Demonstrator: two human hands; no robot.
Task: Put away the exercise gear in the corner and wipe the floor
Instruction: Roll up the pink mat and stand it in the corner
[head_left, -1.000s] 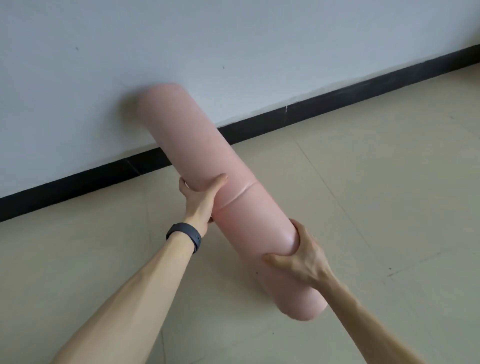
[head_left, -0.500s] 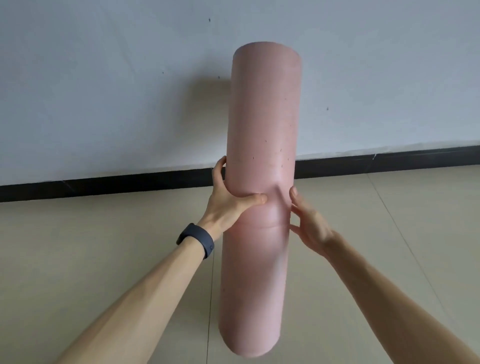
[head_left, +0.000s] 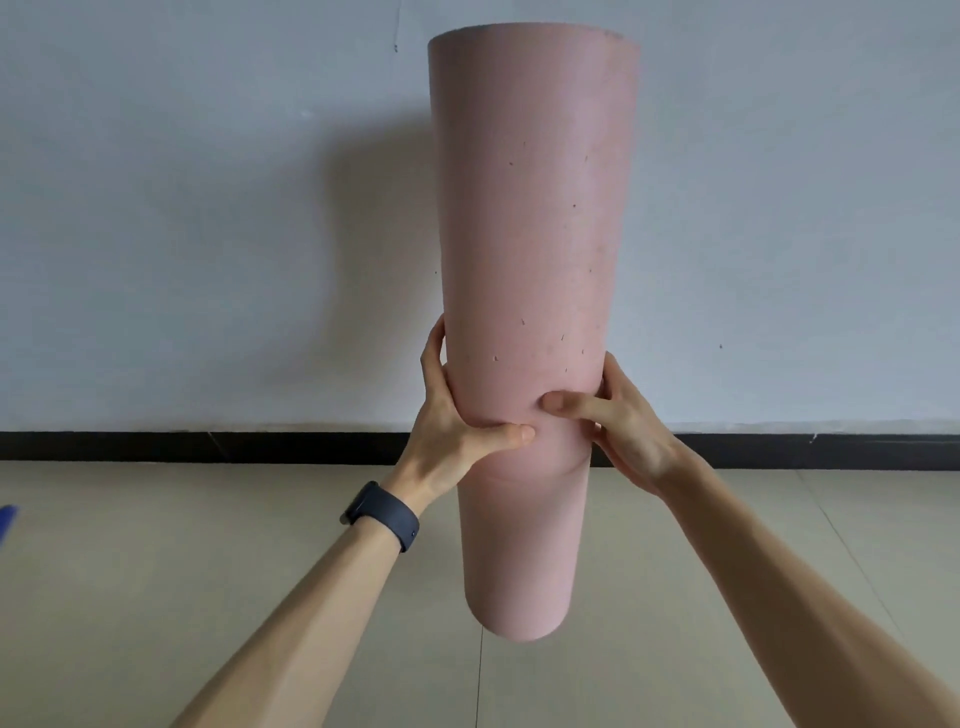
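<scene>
A long pink foam roller (head_left: 530, 249) stands upright in front of me, its lower end near the beige tiled floor (head_left: 208, 561); I cannot tell whether it touches. My left hand (head_left: 457, 415), with a dark band on its wrist, grips the roller's middle from the left. From the right, my right hand (head_left: 618, 421) clasps the same spot, its thumb pressed across the front. The foam is dented where the thumbs squeeze it.
A pale grey wall (head_left: 182, 208) with a black skirting board (head_left: 156, 446) runs straight across behind the roller. A small blue object (head_left: 6, 522) shows at the far left edge of the floor.
The roller has swung from a slant to upright and come closer to me. My right hand has moved from its lower end to the middle and now grips it beside the left hand.
</scene>
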